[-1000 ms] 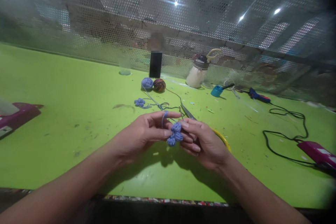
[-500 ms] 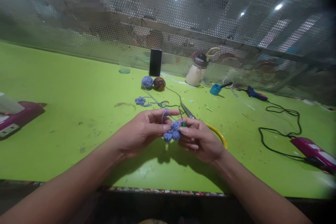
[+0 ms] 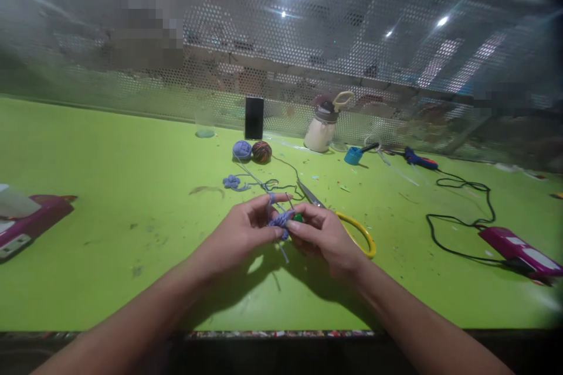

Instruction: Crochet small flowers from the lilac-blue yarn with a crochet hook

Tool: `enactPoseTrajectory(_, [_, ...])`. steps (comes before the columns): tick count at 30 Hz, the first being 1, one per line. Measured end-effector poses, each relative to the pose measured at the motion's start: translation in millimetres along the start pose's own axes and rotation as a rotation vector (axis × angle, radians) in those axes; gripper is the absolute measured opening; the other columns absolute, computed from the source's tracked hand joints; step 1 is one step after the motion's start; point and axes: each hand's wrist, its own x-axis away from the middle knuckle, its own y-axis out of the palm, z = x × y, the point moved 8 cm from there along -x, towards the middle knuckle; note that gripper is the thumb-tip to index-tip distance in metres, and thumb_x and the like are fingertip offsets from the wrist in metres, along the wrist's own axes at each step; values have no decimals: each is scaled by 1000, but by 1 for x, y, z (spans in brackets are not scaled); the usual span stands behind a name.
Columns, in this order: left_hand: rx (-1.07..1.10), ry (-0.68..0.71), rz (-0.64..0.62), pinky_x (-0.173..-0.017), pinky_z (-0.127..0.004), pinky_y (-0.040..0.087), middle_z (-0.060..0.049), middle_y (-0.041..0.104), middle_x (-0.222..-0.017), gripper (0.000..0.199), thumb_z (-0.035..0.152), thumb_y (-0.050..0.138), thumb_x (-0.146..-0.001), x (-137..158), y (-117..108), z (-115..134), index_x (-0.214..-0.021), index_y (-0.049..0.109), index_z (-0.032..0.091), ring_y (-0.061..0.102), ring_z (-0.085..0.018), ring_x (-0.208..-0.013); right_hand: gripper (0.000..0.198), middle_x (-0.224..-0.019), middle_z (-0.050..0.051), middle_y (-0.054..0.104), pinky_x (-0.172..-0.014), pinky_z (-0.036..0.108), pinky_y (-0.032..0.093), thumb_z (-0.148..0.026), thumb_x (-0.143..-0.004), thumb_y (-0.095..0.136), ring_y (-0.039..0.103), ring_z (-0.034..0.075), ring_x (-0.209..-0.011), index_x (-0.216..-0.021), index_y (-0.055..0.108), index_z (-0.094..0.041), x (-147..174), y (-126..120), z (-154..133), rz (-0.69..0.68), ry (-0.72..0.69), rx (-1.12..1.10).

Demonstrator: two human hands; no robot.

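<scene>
My left hand [image 3: 244, 225] pinches a small blue-purple crocheted flower [image 3: 280, 221] between thumb and fingers. Blue yarn loops round its raised index finger, and a loose yarn end hangs below the piece. My right hand [image 3: 323, 234] is closed on a crochet hook with a green handle [image 3: 298, 218], its thumb against the flower's right side. The hook's thin shaft points up near the left index fingertip. Just beyond lie a second crocheted flower [image 3: 231, 181], a blue yarn ball [image 3: 241, 150] and a dark multicoloured yarn ball [image 3: 262, 152].
Yellow-handled scissors [image 3: 372, 241] lie partly behind my right hand. Farther back stand a dark phone-like slab [image 3: 254, 118], a bottle [image 3: 320, 133] and a blue pot [image 3: 353, 156]. A glue gun [image 3: 420, 159] and magenta power strips [image 3: 521, 251] lie on the green table [image 3: 132, 187].
The flower has tilted from facing me to nearly edge-on, and its loose yarn end now shows below. Both hands have turned slightly around it. The whole view has shifted a little.
</scene>
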Motion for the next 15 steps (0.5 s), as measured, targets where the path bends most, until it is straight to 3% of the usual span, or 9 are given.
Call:
enactPoseTrajectory(3, [-66,43,2,-75,-30,40,2,58,-79,52,13,75,-74,2,-4,8,-124,64,21,53,-15,-76,22,-57,-7,50,-43,21,30,-35,-81,74,39,7,-44,-94,68,-17,0,-2,-6,-22,-28,90])
enactPoseTrajectory(10, [-302,106,-100,-73,-30,38,1,54,-81,71,13,67,-81,5,1,16,-146,43,25,50,-17,-78,19,-58,-5,53,-45,21,28,-29,-87,68,39,7,-45,-101,74,-18,1,-8,-19,-116,-66,273])
enactPoseTrajectory(15, [-486,168,-63,-79,-33,41,0,56,-84,75,14,62,-86,10,0,19,-152,31,32,53,-18,-79,23,-61,-4,53,-46,21,30,-29,-90,64,41,8,-47,-108,74,-20,3,-7,-19,-142,-94,398])
